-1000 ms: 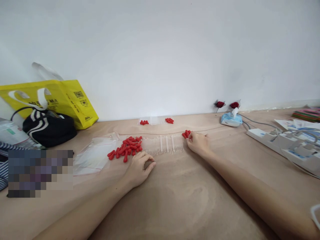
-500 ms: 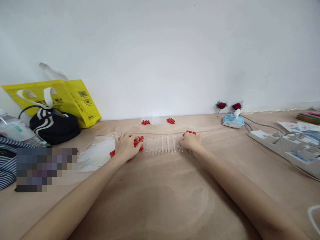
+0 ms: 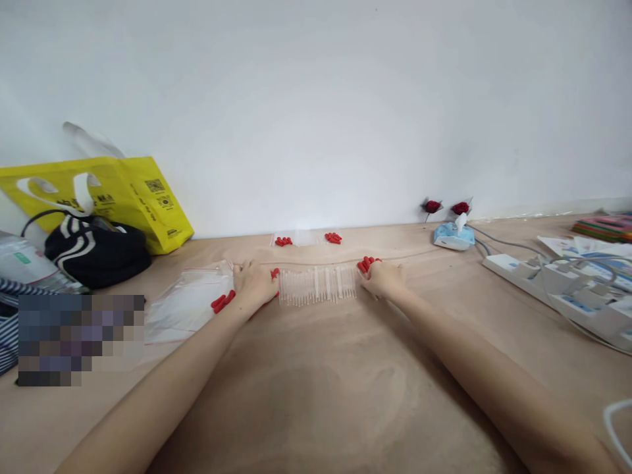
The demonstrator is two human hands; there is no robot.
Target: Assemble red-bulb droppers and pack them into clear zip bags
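Between my hands lies a row of thin clear tubes (image 3: 316,286) with narrow tips toward me, like dropper tubes. My left hand (image 3: 255,283) is at the row's left end, its fingers bent down over small red bulb-like pieces (image 3: 275,272), partly hidden beneath it. More red pieces (image 3: 223,301) lie left of my left wrist. At the right end, my right hand (image 3: 385,280) is closed, its fingertips by the tubes and against a cluster of red pieces (image 3: 368,264). Whatever is inside its fingers is hidden.
Clear zip bags (image 3: 185,299) lie left of my left hand. Near the wall is a clear bag (image 3: 306,237) with red pieces at both ends. A yellow bag (image 3: 165,230) and black pouch (image 3: 99,253) stand left; tissues (image 3: 453,237) and a power strip (image 3: 523,273) right.
My left hand's thumb has drawn in, and the hand covers more of the red pieces there. My right hand has shifted slightly off the tubes, showing more red pieces. The view has turned slightly right.
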